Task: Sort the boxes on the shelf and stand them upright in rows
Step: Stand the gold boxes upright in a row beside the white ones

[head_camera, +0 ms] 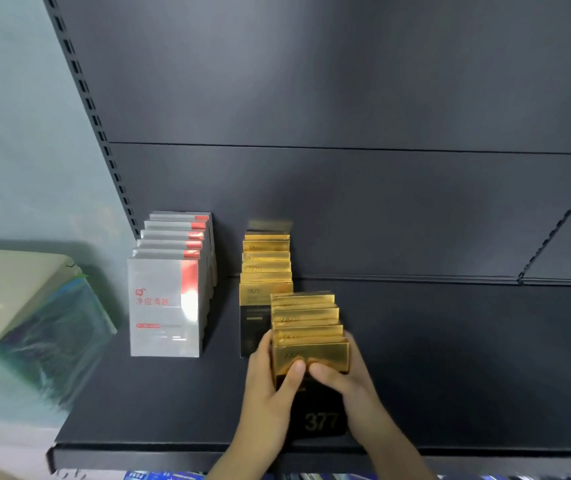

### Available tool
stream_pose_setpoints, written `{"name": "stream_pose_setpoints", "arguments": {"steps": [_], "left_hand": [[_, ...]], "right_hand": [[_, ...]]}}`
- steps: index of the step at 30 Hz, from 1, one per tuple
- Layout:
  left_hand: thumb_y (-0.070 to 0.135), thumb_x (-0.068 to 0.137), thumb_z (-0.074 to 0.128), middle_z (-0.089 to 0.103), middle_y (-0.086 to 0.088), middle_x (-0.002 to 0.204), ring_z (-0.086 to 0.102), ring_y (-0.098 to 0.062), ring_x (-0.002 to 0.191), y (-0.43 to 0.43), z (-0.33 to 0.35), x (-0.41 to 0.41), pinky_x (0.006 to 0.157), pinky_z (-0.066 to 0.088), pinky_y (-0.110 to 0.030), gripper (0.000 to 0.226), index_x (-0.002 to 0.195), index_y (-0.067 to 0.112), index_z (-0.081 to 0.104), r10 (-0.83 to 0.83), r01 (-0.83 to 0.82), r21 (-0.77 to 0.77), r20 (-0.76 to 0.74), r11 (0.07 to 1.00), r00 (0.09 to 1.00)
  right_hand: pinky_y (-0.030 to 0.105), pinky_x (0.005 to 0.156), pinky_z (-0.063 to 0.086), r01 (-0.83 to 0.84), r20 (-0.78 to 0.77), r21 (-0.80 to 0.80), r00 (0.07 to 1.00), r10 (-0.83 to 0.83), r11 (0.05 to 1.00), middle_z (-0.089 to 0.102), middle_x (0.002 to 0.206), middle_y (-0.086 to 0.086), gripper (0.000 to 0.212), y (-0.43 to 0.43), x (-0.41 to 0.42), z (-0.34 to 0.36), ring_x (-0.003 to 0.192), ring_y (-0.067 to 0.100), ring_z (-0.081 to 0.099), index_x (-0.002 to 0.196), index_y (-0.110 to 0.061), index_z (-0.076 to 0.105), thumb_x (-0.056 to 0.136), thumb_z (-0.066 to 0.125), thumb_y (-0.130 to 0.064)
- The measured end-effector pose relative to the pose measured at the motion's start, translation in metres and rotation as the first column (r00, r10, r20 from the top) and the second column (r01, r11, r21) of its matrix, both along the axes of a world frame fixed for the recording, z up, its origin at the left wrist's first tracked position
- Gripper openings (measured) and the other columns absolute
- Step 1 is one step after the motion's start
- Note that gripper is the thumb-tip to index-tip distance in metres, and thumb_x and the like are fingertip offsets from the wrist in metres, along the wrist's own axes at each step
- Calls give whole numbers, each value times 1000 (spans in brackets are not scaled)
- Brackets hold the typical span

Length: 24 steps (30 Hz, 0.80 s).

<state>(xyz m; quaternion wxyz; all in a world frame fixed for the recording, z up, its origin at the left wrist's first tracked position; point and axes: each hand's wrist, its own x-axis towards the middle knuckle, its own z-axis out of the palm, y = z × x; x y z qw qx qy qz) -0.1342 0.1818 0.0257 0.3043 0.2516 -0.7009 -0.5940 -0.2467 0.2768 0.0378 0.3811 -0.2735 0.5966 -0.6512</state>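
On the dark shelf (159, 410) stand two upright rows: several silver-and-red boxes (164, 306) at the left and several gold-and-black boxes (265, 268) in the middle. In front and to the right of the gold row, my hands hold a bunch of several more gold-and-black boxes (308, 327) upright on the shelf. My left hand (270, 386) grips its left side and my right hand (350, 379) its right side, both thumbs pressed on the front box. The number 377 shows on that box's black lower part.
A cream-coloured device (10, 292) and a bluish plastic bag (52, 337) lie left of the shelf unit by the wall. The slotted upright (97, 126) marks the shelf's left end. The shelf's front edge (138, 455) runs below my hands; coloured packs show underneath.
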Motion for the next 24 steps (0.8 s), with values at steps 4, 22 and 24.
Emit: {"name": "stream_pose_setpoints", "arguments": {"steps": [4,22,24], "left_hand": [[85,68,50,52,33,125,45,-2,127,-22,-9,29,110,36,-35,58,121,61,50,126,-127,35,46,991,991],[53,73,61,66,14,125,60,-5,118,-61,-10,25,97,45,-25,71,137,29,45,-88,102,252,-66,962,994],[56,71,64,66,14,124,60,-5,117,-63,-9,25,95,47,-23,71,135,30,45,-103,117,251,-67,961,992]], "right_hand": [[20,87,52,46,-53,28,998,-44,999,45,135,-7,112,-35,32,-11,120,9,56,132,-24,43,36,90,-58],[45,110,40,-94,-95,126,990,106,988,61,133,-11,93,-67,17,-18,124,9,56,144,-35,38,62,80,-49],[44,110,40,-100,-106,124,988,113,987,60,134,-11,92,-68,16,-20,124,9,56,144,-35,37,63,80,-47]]}}
